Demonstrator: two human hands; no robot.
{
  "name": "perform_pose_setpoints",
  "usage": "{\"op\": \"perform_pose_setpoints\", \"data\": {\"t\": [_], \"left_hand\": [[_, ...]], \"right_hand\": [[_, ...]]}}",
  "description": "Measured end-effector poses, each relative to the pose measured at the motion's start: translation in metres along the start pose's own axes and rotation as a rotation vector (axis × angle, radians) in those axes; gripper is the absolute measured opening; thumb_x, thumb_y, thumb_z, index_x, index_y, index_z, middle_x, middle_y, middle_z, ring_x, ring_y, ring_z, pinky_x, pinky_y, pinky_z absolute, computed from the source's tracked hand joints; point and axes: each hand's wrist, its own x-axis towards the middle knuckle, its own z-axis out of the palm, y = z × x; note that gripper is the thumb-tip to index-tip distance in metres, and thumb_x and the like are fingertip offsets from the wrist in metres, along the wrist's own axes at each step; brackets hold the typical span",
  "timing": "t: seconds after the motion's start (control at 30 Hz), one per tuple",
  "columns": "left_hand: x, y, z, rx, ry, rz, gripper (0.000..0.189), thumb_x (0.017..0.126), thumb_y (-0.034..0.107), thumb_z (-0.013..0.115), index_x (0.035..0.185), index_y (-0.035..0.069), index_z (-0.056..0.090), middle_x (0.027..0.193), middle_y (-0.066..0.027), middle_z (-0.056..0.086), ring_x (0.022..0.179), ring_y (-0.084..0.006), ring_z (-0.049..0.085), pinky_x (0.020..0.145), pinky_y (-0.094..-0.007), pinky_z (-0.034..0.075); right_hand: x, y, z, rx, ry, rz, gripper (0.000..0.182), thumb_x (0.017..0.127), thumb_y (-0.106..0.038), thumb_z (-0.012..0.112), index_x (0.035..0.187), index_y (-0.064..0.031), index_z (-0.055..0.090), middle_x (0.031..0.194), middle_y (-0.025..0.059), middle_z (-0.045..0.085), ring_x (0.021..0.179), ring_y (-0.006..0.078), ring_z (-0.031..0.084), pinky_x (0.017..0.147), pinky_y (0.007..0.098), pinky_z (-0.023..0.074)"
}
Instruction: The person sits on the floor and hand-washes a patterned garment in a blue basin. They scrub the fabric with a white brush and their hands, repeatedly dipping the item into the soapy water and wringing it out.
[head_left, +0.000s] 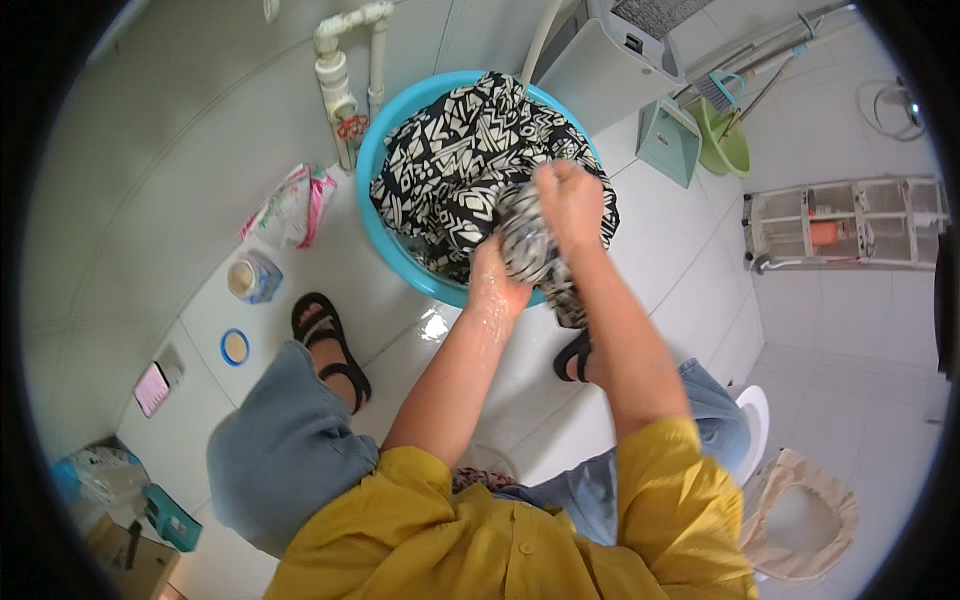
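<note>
A blue plastic basin (384, 244) stands on the tiled floor in front of me, with water at its near left side. Black-and-white patterned fabric (457, 142) fills it and hangs over its right rim. At the near side of the basin my left hand (501, 281), wet with suds, holds a bunched part of the fabric from below. My right hand (571, 202) is closed on the same bunch, above and to the right; it is blurred. A tail of fabric dangles below it, outside the rim.
Left are white pipes with a red valve (351, 127), a pink-and-white plastic bag (296, 210), an uncapped jar (255, 277), its blue-rimmed lid (235, 347) and a phone (151, 389). A grey bin (611, 67), green dustpan (670, 142) and wall rack (847, 225) are right.
</note>
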Motion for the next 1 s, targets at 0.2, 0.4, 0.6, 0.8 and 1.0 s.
{"op": "perform_pose_setpoints", "data": {"t": [0.2, 0.4, 0.6, 0.8, 1.0], "left_hand": [[0.003, 0.053, -0.012, -0.126, -0.401, -0.041, 0.040, 0.091, 0.038, 0.045, 0.103, 0.004, 0.063, 0.098, -0.0104, 0.066, 0.087, -0.0242, 0.064, 0.083, -0.0384, 0.052], [0.005, 0.019, 0.002, 0.086, 0.061, 0.124, 0.033, 0.091, 0.026, 0.040, 0.105, 0.004, 0.061, 0.100, -0.0091, 0.064, 0.094, -0.0214, 0.062, 0.085, -0.0378, 0.051], [0.001, 0.041, -0.015, 0.140, 0.019, 0.095, 0.036, 0.089, 0.027, 0.041, 0.113, 0.004, 0.058, 0.108, -0.0110, 0.063, 0.099, -0.0255, 0.061, 0.089, -0.0413, 0.050], [0.010, 0.057, -0.019, 0.057, -0.070, 0.025, 0.044, 0.086, 0.030, 0.043, 0.119, 0.003, 0.056, 0.118, -0.0138, 0.060, 0.107, -0.0307, 0.058, 0.096, -0.0504, 0.044], [0.007, 0.059, -0.034, 0.097, -0.040, 0.032, 0.044, 0.083, 0.028, 0.046, 0.116, 0.002, 0.057, 0.117, -0.0131, 0.061, 0.104, -0.0314, 0.060, 0.093, -0.0472, 0.047]], "right_hand": [[-0.067, -0.019, 0.018, -0.044, 0.022, -0.597, 0.013, 0.080, -0.022, 0.064, 0.075, -0.0098, 0.065, 0.080, 0.0108, 0.059, 0.071, 0.0306, 0.059, 0.063, 0.0375, 0.0481], [-0.017, 0.000, 0.033, -0.282, 0.051, -0.238, 0.026, 0.087, -0.024, 0.057, 0.065, -0.0102, 0.058, 0.059, 0.0095, 0.057, 0.055, 0.0280, 0.057, 0.045, 0.0391, 0.0440], [-0.064, 0.003, 0.076, -0.058, 0.030, -0.735, 0.011, 0.072, -0.015, 0.057, 0.081, -0.0092, 0.061, 0.073, 0.0081, 0.061, 0.062, 0.0270, 0.061, 0.050, 0.0385, 0.0480], [-0.039, 0.041, 0.029, 0.493, -0.233, 0.149, 0.031, 0.088, -0.030, 0.064, 0.102, -0.0025, 0.057, 0.097, 0.0127, 0.059, 0.095, 0.0215, 0.057, 0.085, 0.0326, 0.0431], [-0.082, 0.074, 0.008, 0.477, -0.575, 0.371, 0.099, 0.064, -0.046, 0.082, 0.137, 0.0038, 0.037, 0.123, 0.0217, 0.053, 0.120, 0.0291, 0.048, 0.105, 0.0377, 0.0326]]}}
